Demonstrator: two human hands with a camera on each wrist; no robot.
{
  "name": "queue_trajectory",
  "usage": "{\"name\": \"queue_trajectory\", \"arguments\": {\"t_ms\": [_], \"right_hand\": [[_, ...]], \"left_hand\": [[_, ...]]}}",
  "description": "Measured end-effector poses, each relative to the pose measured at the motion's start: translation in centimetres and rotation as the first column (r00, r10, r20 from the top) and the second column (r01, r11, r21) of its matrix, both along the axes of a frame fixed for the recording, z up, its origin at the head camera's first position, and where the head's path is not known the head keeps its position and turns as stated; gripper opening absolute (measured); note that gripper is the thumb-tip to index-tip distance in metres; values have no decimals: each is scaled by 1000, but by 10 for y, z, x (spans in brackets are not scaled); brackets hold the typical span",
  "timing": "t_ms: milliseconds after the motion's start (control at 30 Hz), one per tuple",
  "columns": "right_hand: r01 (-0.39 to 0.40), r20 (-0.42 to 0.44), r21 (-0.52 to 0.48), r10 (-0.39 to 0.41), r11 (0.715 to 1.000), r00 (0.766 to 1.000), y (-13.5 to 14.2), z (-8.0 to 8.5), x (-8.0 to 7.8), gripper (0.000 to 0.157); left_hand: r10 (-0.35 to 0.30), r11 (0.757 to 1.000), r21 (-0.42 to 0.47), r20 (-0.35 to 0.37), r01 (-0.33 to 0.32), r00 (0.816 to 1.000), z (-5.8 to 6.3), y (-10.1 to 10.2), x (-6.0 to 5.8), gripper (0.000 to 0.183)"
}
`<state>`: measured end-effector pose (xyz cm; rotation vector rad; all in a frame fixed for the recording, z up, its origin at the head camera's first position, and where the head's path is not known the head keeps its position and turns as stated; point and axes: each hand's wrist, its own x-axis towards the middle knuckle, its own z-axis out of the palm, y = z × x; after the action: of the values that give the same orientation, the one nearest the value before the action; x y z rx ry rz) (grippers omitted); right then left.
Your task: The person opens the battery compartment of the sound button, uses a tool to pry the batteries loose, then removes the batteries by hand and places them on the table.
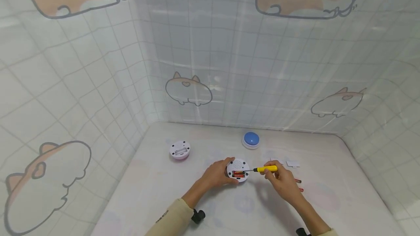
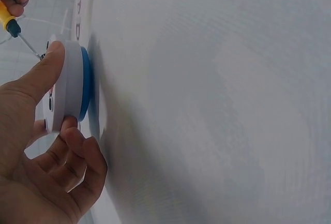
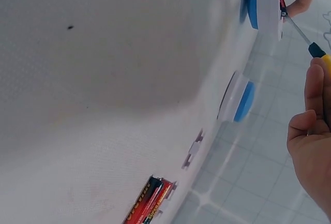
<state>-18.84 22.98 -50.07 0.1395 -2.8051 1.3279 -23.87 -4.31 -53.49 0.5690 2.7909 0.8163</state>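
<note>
My left hand [image 1: 216,174] grips a round white push-button device [image 1: 238,163] by its rim, thumb on one side and fingers on the other. The device lies upside down, and its blue button [image 2: 86,84] faces the table in the left wrist view. Red batteries [image 1: 238,174] sit in its uncovered battery compartment. My right hand [image 1: 283,183] holds a screwdriver [image 1: 269,169] by its yellow handle. The metal shaft points left, with its tip right at the batteries' end; from the right wrist view, the screwdriver [image 3: 316,50] slants to the compartment side.
Behind the device stands another button device [image 1: 251,139], blue dome up. To the left lies an upside-down one [image 1: 179,150] with a pink edge and a bare battery slot. White battery covers [image 1: 292,164] and loose red-and-black batteries [image 3: 150,202] lie right. Patterned walls [image 1: 229,65] enclose the table.
</note>
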Motion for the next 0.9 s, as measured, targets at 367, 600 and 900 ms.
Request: {"name": "queue_trajectory", "arguments": {"t_ms": [367,600,900], "right_hand": [[-3,-29,25,4,1000,1000,-1,1,2,21],[1,-96,37,2,999,995,-2,3,4,16],[-48,-49,76,52,996,997,-8,5,5,17]], "left_hand": [[5,1000,-3,3,-5,1000,0,1,1,94],[14,1000,2,10,-14,1000,0,2,1,94],[28,1000,7,25,-28,999,-5,4,-3,96]]}}
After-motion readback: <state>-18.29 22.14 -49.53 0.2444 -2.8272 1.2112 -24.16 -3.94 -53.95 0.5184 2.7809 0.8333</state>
